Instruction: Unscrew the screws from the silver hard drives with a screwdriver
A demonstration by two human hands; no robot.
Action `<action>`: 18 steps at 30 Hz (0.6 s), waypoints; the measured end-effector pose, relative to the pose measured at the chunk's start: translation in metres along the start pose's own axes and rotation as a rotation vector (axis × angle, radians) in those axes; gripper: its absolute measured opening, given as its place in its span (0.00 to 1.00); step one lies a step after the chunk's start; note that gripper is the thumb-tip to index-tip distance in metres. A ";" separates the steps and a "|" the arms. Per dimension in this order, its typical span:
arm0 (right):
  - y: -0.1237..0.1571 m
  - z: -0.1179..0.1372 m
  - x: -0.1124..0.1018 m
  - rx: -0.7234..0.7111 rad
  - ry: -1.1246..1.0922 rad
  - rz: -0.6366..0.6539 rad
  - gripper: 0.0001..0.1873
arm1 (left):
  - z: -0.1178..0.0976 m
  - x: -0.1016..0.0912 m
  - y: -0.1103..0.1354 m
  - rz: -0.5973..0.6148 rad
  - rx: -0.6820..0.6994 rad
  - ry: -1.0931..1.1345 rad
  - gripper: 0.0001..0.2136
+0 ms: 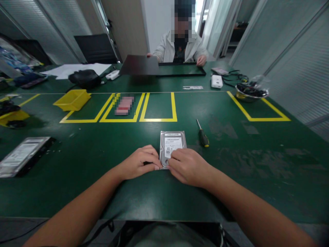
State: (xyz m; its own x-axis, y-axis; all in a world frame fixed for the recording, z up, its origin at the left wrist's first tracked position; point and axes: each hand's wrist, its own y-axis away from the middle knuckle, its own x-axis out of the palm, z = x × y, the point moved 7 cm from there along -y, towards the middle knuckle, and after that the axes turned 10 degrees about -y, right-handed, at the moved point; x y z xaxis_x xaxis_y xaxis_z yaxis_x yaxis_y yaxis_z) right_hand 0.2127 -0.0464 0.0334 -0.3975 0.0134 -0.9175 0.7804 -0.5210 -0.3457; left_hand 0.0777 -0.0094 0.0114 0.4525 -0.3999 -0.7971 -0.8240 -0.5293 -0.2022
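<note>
Silver hard drive [174, 136] lies label up on the green table [144, 202], between the two hands and slightly ahead of them. Left hand [140, 163] is at its near left corner, fingers bent, thumb and index tips close together by the edge; cannot tell if anything is pinched. Right hand [189, 166] covers the near right part, fingers curled in, tips around the near edge, hiding some of the label; whether it grips something is hidden.

Screwdriver [204, 138], dark handle with yellow, lies ahead and a bit right of the right hand, not touching it, shaft pointing away. Thicker drive [24, 156], label up, well to the left of the left hand, small bright bits near it. Yellow bin [72, 100] is ahead-left of the left hand, over a yellow tape outline [79, 121]; red-pink item [124, 105], too pixelated to identify, sits in the next outline, more directly ahead. Metal bowl [250, 97] with dark cables, far ahead-right of the right hand. Farthest ahead, across the table, a person in a light jacket [164, 46] has one hand at a dark panel [140, 65], the other at a black frame [182, 73].
</note>
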 end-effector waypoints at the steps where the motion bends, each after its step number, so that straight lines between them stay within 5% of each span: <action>1: 0.000 0.000 0.000 -0.002 0.001 -0.002 0.12 | 0.000 0.000 0.000 -0.003 0.002 -0.006 0.08; 18: -0.001 -0.001 -0.002 -0.005 0.013 -0.037 0.12 | -0.016 -0.003 -0.003 -0.042 0.060 -0.075 0.07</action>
State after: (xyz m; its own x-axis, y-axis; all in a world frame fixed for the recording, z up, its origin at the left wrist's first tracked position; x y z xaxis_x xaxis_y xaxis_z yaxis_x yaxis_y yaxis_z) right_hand 0.2134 -0.0451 0.0348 -0.4195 0.0438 -0.9067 0.7680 -0.5154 -0.3802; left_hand 0.0844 -0.0183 0.0232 0.4620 -0.3200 -0.8271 -0.8250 -0.4974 -0.2683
